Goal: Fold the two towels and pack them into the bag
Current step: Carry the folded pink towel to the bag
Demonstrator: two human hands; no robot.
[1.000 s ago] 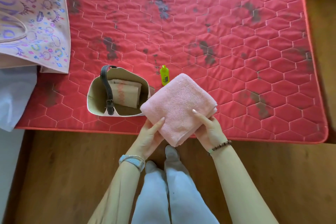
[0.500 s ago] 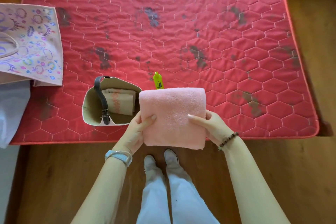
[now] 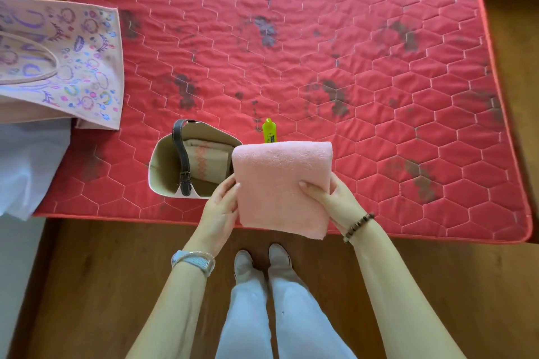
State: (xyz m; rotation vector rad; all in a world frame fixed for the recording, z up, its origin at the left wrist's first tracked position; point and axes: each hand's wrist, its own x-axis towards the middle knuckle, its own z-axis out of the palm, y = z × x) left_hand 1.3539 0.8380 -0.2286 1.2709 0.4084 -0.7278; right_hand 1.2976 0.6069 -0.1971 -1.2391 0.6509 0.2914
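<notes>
A folded pink towel (image 3: 280, 183) is held up above the near edge of the red quilted mat (image 3: 320, 52). My left hand (image 3: 221, 207) grips its left side and my right hand (image 3: 332, 198) grips its right side, thumbs on top. Just left of the towel stands an open beige bag (image 3: 159, 166) with a dark strap (image 3: 182, 154) across its mouth. A folded beige towel (image 3: 204, 160) with a pink pattern lies inside the bag. The pink towel's left edge overlaps the bag's right rim in the view.
A small yellow-green bottle (image 3: 269, 130) stands on the mat right behind the pink towel. A pink printed tote (image 3: 58, 61) lies at the mat's left edge over white cloth (image 3: 26, 160). Wooden floor (image 3: 87, 285) and my feet are below.
The pink towel has been turned from a diagonal lie to square and lifted upright between both hands, shifting slightly toward the bag.
</notes>
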